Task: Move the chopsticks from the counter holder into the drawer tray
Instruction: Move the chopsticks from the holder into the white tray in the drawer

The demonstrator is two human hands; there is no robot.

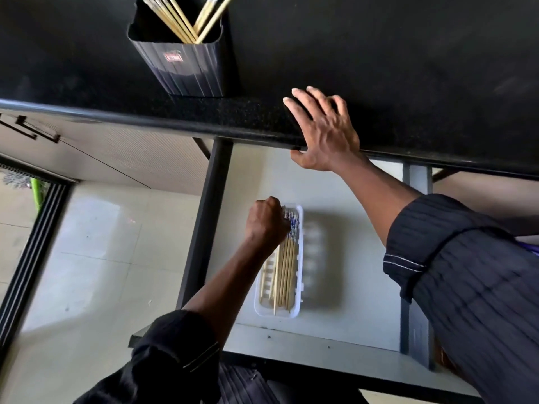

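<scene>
1. Head view, looking down: a person in dark ribbed sleeves [472,281] stood at a black speckled worktop [379,53] above an open white drawer [344,287].
2. The left hand [267,223] was curled into a fist over the far end of a white slotted tray [299,275] on the drawer floor, fingers closed around the blue-patterned tops of a bundle of bamboo chopsticks [283,275].
3. The bundle lay lengthwise inside the tray, its pale tips [275,304] pointing toward the person and reaching almost to the near wall.
4. The right hand [323,132] lay flat on the worktop's front edge, fingers spread and holding nothing, with the thumb [299,157] hooked under the rim.
5. A black ribbed holder [186,68] with a small red label [173,57] stood upright on the worktop, well to the left of the right hand.
6. More chopsticks in the holder [186,21] leaned in two groups, fanning left and right; their tops ran out of frame.
7. Pale floor tiles [96,243] showed to the left of the drawer.
</scene>
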